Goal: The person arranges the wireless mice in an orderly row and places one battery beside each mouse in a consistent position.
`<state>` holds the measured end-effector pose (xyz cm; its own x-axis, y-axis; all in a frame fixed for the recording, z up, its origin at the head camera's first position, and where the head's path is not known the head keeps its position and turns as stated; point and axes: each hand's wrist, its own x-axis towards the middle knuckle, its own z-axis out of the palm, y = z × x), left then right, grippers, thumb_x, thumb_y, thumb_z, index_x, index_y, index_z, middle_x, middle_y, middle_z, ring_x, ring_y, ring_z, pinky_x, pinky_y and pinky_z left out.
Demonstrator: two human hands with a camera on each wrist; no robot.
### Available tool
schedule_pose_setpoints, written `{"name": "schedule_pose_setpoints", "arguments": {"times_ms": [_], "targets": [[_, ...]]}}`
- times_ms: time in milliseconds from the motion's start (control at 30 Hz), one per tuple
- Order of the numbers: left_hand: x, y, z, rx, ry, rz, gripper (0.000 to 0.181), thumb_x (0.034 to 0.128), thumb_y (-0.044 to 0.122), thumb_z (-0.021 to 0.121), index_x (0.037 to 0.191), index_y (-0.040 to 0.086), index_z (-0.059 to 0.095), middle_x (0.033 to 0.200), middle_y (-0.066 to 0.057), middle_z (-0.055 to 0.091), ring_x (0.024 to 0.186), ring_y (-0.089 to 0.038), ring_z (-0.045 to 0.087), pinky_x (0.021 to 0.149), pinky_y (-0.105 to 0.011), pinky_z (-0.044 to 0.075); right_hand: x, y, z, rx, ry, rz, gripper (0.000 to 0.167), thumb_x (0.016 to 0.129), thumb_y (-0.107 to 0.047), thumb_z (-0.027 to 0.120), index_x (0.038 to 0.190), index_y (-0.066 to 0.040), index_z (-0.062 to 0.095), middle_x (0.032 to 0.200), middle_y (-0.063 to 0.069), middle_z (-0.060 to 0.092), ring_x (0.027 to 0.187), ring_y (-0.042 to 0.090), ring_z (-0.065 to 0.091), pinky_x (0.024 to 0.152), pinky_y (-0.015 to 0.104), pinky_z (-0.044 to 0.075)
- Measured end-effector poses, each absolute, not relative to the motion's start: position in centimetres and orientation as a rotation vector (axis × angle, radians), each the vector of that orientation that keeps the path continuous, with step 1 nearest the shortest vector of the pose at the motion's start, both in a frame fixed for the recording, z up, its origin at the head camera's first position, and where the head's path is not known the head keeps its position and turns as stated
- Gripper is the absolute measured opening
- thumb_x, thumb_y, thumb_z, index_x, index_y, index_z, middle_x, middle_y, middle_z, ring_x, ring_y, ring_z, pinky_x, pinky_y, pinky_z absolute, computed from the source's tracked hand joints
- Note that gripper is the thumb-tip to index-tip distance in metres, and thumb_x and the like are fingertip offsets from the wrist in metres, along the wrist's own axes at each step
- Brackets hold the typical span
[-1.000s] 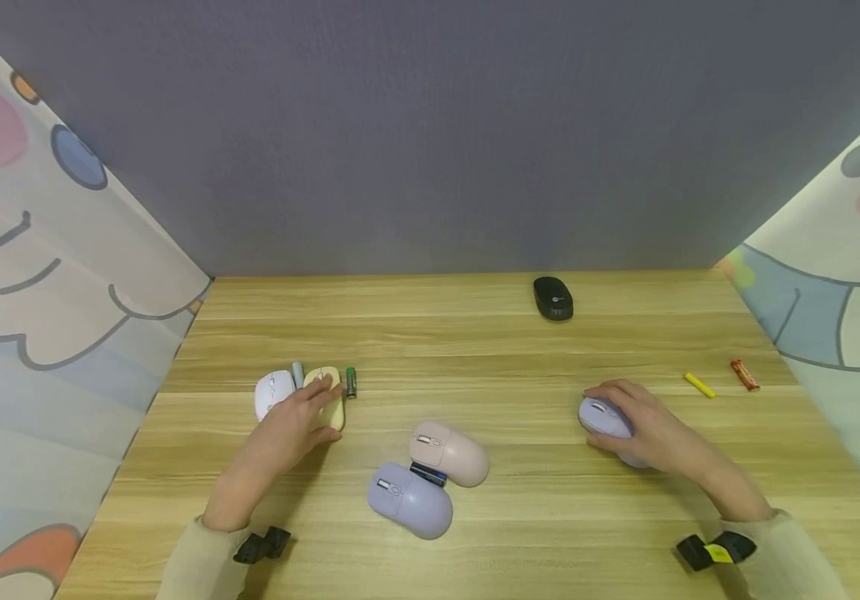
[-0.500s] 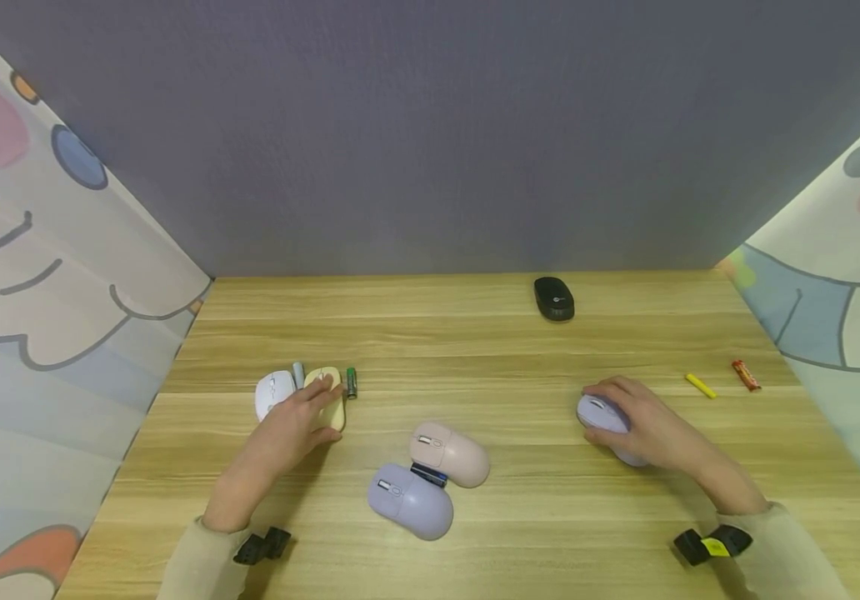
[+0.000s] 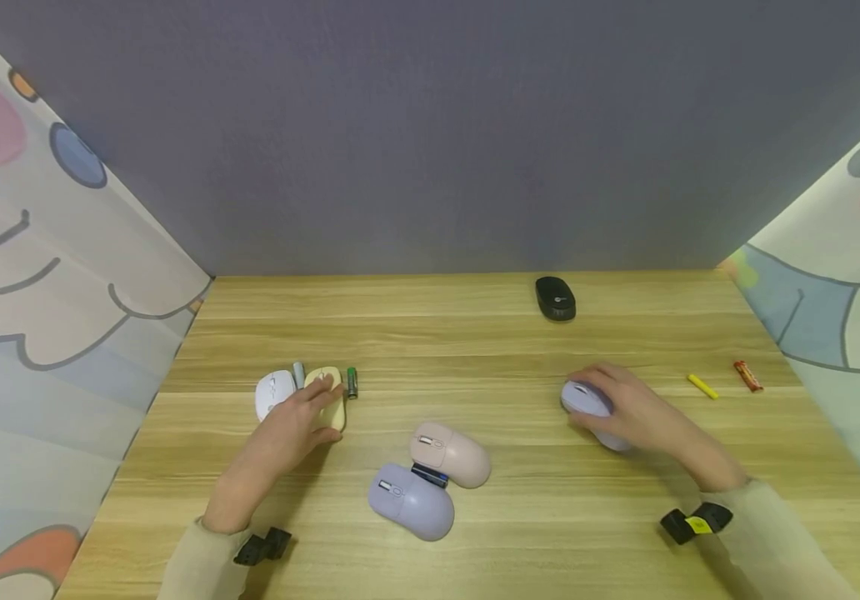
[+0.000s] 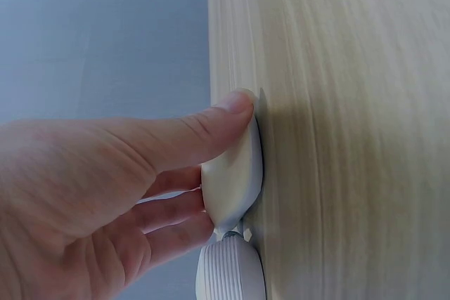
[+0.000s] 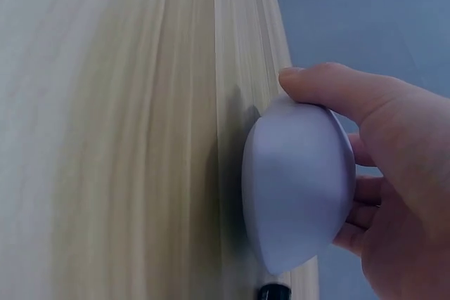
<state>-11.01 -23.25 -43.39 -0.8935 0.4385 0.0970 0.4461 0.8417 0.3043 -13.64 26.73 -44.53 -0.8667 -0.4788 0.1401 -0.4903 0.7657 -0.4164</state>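
Note:
At the left of the head view my left hand (image 3: pixel 293 429) grips a yellow mouse (image 3: pixel 335 410) by its sides, thumb on the near edge. A white mouse (image 3: pixel 272 392) and a light grey-blue cylinder (image 3: pixel 298 374) lie on its left, a green battery (image 3: pixel 352 383) on its right. On the right side my right hand (image 3: pixel 636 415) holds a lavender mouse (image 3: pixel 586 399) between thumb and fingers. In the right wrist view this mouse (image 5: pixel 299 180) is tilted, with a small black cylinder end (image 5: pixel 273 291) below it.
Centre front, a pink mouse (image 3: pixel 460 457) and another lavender mouse (image 3: pixel 421 504) lie with a dark battery (image 3: pixel 429 475) between them. A black mouse (image 3: pixel 555 298) is at the back. Far right are a yellow stick (image 3: pixel 702 386) and a red-wrapped piece (image 3: pixel 748 376). A grey panel (image 3: pixel 430 150) stands behind.
My right hand has moved left and slightly toward the back with the lavender mouse in its grip. The left hand stays on the yellow mouse.

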Motion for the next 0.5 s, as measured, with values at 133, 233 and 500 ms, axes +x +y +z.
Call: {"name": "schedule_pose_setpoints", "arguments": {"times_ms": [133,233,500], "targets": [[-11.0,-23.3,-43.6,-0.722,-2.980,-0.497,0.065,0.0782,0.013,0.088,0.134,-0.008,0.062,0.141,-0.031,0.057,0.126,-0.050,0.058,0.099,-0.057,0.054,-14.4,26.1,-44.5,0.824,-2.921,0.698,0.051,0.085,-0.030,0.085,0.128,-0.006,0.067,0.123,0.016,0.066,0.105,0.031,0.064,0.083,0.050,0.056],[-11.0,-23.3,-43.6,-0.726,-2.968,-0.502,0.065,0.0773,0.013,0.089,0.133,-0.008,0.063,0.140,-0.031,0.057,0.126,-0.050,0.059,0.098,-0.057,0.055,-15.0,25.6,-44.4,0.829,-2.896,0.703,0.052,0.085,-0.028,0.085,0.127,-0.003,0.067,0.120,0.016,0.066,0.101,0.030,0.064,0.081,0.049,0.057],[-11.0,-23.2,-43.4,-0.715,-2.979,-0.522,0.063,0.0797,0.013,0.088,0.134,-0.007,0.063,0.141,-0.030,0.057,0.127,-0.049,0.058,0.100,-0.057,0.054,-16.3,24.4,-44.1,0.794,-2.872,0.735,0.051,0.084,-0.026,0.085,0.125,0.000,0.068,0.114,0.018,0.066,0.098,0.033,0.064,0.078,0.050,0.057]]}}
